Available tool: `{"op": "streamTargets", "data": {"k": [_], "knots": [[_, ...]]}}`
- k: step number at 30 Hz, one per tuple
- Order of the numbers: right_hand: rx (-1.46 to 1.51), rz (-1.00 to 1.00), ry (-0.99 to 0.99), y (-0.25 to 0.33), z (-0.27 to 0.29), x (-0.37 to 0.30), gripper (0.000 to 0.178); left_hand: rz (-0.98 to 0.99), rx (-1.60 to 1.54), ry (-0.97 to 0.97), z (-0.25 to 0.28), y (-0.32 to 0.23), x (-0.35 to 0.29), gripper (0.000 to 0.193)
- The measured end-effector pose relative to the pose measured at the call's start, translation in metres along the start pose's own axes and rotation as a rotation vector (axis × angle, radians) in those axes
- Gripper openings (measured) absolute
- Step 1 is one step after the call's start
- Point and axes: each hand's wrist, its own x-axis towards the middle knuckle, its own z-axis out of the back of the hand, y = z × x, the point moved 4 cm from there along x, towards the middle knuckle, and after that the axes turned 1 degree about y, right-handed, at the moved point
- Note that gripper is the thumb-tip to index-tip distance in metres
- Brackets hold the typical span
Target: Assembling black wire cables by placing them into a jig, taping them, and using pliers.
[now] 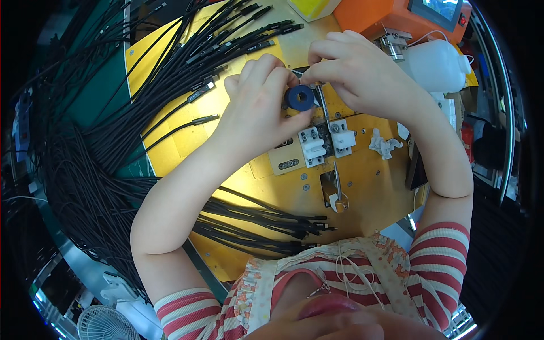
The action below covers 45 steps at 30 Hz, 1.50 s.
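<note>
Above the white clamp [327, 141]: your left hand [258, 107] pinches a blue ring [299, 98]; your right hand [357, 71] grips a thin cable end [298, 72]. Keep both steady, aligned.

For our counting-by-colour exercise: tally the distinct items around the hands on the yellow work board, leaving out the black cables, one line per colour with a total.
Blue: 1, the small blue ring-shaped roll held in the left hand
White: 3, two white plastic clamp blocks and one white plastic bottle
Orange: 1, the orange machine housing
Total: 5
</note>
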Motion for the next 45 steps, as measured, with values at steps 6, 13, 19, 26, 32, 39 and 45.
{"op": "streamTargets", "data": {"k": [6,13,19,26,32,39,45], "knots": [[0.009,-0.002,-0.018,0.0,-0.001,-0.001,0.025,-0.116,0.124,-0.126,0.0,-0.001,-0.003,0.033],[0.012,-0.004,-0.018,0.001,-0.001,-0.003,0.026,-0.104,0.075,-0.162,0.001,-0.002,-0.005,0.037],[-0.059,-0.002,-0.027,0.005,-0.002,-0.004,0.026,-0.093,0.084,-0.154,0.0,-0.001,-0.002,0.034],[-0.184,0.036,-0.005,0.005,0.003,-0.002,0.023,-0.061,0.099,-0.051,0.011,-0.014,-0.003,0.032],[-0.175,0.029,-0.016,0.003,0.004,-0.004,0.02,-0.039,-0.123,0.006,0.009,-0.008,-0.007,0.042],[-0.144,0.034,-0.009,0.006,0.011,0.001,0.022,-0.083,-0.145,-0.089,-0.006,0.002,-0.016,0.055],[-0.137,0.042,-0.042,0.008,0.012,-0.004,0.033,-0.203,-0.033,-0.119,-0.002,-0.006,-0.012,0.049]]}}
